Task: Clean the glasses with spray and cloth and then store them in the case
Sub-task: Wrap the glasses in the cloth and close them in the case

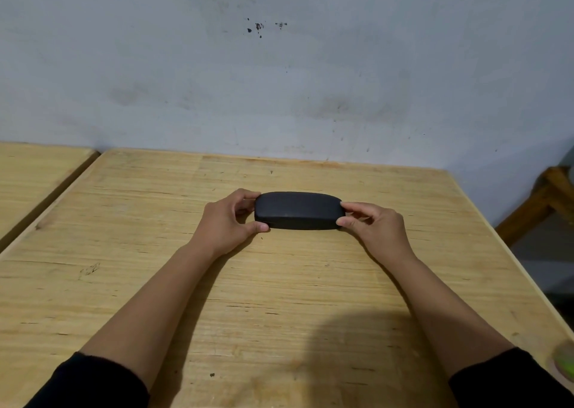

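Note:
A black oval glasses case (298,210) lies closed on the wooden table (279,283), a little beyond its middle. My left hand (228,219) pinches the case's left end between thumb and fingers. My right hand (374,226) grips its right end the same way. The glasses, the spray and the cloth are not in view.
A second wooden table (34,177) stands to the left across a narrow gap. A grey stained wall (279,81) runs behind both. A wooden frame (540,202) sits off the right edge, and a green blurred object (565,362) shows at the lower right corner.

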Motion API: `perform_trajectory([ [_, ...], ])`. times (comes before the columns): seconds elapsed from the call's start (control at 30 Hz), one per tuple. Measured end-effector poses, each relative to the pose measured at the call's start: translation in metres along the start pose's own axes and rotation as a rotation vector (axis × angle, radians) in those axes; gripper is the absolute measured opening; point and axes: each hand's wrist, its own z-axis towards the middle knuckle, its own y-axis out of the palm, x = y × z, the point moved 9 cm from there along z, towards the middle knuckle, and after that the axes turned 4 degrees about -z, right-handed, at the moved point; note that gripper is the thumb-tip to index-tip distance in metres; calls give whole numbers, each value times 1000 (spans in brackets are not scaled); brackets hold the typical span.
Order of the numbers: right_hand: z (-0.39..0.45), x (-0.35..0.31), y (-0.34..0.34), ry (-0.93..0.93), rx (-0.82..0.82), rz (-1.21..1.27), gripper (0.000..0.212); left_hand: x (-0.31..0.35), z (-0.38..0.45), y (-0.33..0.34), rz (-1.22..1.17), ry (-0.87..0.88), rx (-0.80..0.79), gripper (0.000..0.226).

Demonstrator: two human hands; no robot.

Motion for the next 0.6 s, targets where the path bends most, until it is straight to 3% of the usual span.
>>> perform_trajectory([
  [0.1, -3, 1, 4, 65, 14, 4, 45, 0, 0, -1, -9, -10, 31, 69],
  [0.33, 8, -11, 8, 118, 152, 47, 40, 1, 9, 0, -59, -46, 122, 67],
  [0.6, 70, -9, 29, 189, 247, 117, 40, 10, 81, -9, -66, -43, 217, 63],
])
